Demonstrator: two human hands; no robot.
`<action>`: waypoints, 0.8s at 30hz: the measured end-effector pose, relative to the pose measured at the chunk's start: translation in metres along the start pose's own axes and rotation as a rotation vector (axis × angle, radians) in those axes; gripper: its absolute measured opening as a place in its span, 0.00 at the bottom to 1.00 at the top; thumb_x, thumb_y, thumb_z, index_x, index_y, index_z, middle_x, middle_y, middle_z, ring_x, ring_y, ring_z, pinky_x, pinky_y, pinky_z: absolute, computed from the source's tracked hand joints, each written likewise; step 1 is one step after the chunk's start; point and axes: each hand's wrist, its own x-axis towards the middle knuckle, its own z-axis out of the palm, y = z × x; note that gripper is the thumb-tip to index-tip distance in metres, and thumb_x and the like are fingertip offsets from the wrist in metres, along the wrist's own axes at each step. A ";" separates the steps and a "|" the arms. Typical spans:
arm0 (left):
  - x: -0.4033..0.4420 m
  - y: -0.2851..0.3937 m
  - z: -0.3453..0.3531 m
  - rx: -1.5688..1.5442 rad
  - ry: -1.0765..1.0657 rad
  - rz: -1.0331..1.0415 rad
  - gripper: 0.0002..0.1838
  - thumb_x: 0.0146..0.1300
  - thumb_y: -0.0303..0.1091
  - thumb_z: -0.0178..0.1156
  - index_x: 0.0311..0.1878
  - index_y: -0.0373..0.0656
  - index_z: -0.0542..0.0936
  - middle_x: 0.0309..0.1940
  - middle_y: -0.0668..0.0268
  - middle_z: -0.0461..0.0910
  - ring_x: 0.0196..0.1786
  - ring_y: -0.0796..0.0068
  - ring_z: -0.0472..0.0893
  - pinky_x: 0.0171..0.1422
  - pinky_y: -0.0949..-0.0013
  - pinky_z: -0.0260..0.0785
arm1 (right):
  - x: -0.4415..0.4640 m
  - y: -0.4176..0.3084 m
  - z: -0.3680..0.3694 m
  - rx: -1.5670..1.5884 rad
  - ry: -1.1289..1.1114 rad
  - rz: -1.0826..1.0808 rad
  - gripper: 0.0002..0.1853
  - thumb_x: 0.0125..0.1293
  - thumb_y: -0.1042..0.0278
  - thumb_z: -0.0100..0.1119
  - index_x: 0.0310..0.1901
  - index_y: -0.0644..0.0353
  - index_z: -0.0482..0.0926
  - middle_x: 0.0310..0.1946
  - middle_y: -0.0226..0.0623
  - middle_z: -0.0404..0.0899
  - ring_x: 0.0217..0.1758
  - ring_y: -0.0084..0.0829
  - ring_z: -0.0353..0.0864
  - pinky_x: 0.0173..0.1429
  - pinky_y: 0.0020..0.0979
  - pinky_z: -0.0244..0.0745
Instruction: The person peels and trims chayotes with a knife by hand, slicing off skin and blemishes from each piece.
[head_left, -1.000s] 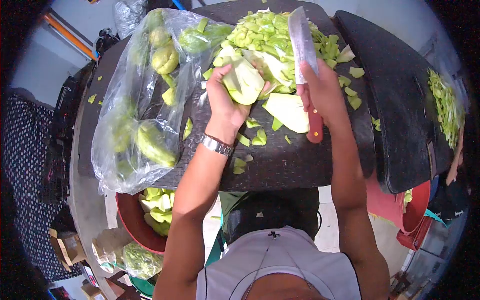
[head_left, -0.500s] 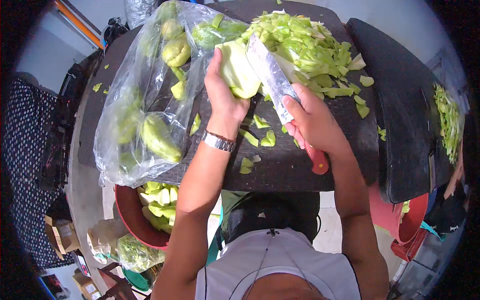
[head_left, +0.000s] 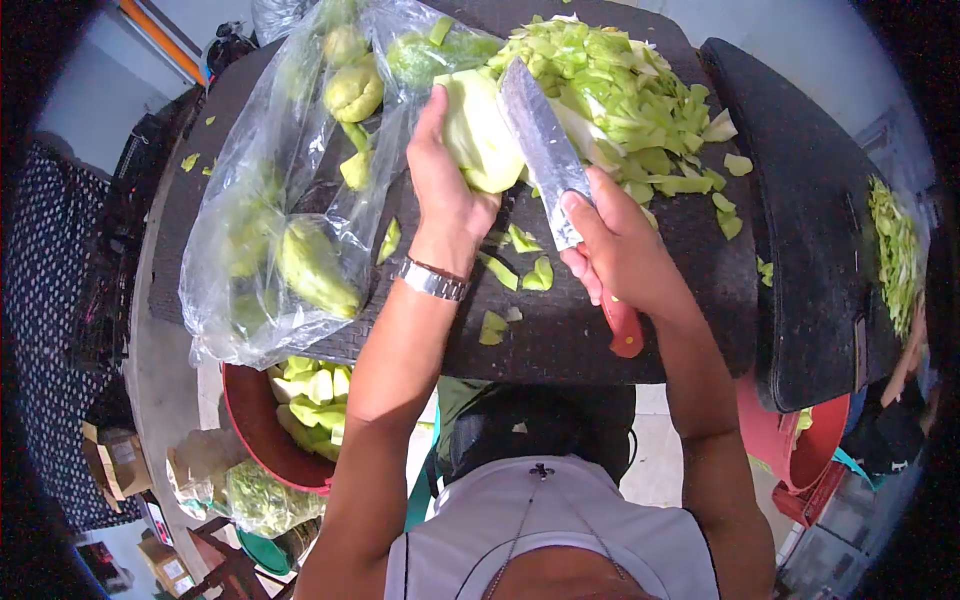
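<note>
My left hand [head_left: 445, 185] is closed around a large peeled chayote [head_left: 478, 130], pale green and smooth, held above the dark table [head_left: 560, 345]. In my right hand [head_left: 622, 235] is a broad kitchen knife [head_left: 540, 135] with a red handle, its blade tilted up and lying close along the chayote's right side. Whether the edge touches the flesh I cannot tell. Just beyond the knife rises a heap of green peelings [head_left: 610, 90]. Left of my left hand lies a clear plastic bag [head_left: 225, 270] with several unpeeled chayotes [head_left: 315, 265] inside.
Below the table's left edge stands a red tub [head_left: 255, 425] with peeled pieces in it. Another red tub [head_left: 825, 440] is at the lower right. A second dark table [head_left: 800, 220] adjoins on the right, bearing more peelings [head_left: 893, 245]; a person's arm [head_left: 908, 365] shows beside it.
The knife blade has swung slightly more upright beside the chayote, and its handle has shifted a little left. My left hand keeps its hold, almost unmoved.
</note>
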 end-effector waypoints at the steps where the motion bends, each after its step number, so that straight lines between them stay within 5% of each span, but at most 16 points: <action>1: -0.001 -0.002 0.002 0.004 0.011 0.003 0.21 0.77 0.50 0.53 0.57 0.42 0.79 0.49 0.62 0.86 0.51 0.65 0.87 0.58 0.59 0.81 | 0.001 0.002 0.000 0.021 -0.003 -0.015 0.14 0.80 0.60 0.47 0.53 0.63 0.66 0.18 0.34 0.72 0.11 0.24 0.68 0.14 0.32 0.65; 10: -0.023 -0.022 0.017 0.006 -0.058 -0.114 0.21 0.78 0.49 0.52 0.58 0.42 0.78 0.50 0.62 0.86 0.50 0.66 0.86 0.58 0.61 0.80 | 0.007 0.008 0.002 0.128 0.070 0.003 0.12 0.82 0.58 0.46 0.50 0.59 0.66 0.19 0.32 0.70 0.11 0.23 0.64 0.14 0.30 0.65; 13: -0.018 -0.022 0.010 0.019 -0.035 -0.114 0.22 0.77 0.50 0.52 0.58 0.42 0.78 0.49 0.62 0.86 0.50 0.65 0.86 0.59 0.59 0.79 | 0.011 0.014 0.006 0.171 0.042 0.021 0.15 0.83 0.56 0.45 0.59 0.56 0.67 0.21 0.30 0.71 0.11 0.17 0.63 0.13 0.24 0.63; 16: -0.010 -0.014 0.004 -0.011 -0.025 -0.132 0.22 0.77 0.50 0.52 0.58 0.42 0.79 0.49 0.62 0.86 0.50 0.65 0.87 0.60 0.57 0.79 | 0.005 0.010 0.011 0.169 -0.042 0.043 0.11 0.82 0.57 0.44 0.50 0.58 0.66 0.19 0.33 0.70 0.11 0.23 0.65 0.14 0.30 0.65; 24: -0.017 -0.025 0.010 -0.018 -0.047 -0.112 0.20 0.76 0.48 0.55 0.57 0.42 0.79 0.47 0.63 0.86 0.46 0.66 0.87 0.55 0.61 0.79 | 0.009 0.013 0.012 0.244 -0.016 0.062 0.12 0.83 0.55 0.43 0.51 0.55 0.66 0.19 0.32 0.70 0.11 0.23 0.65 0.14 0.30 0.65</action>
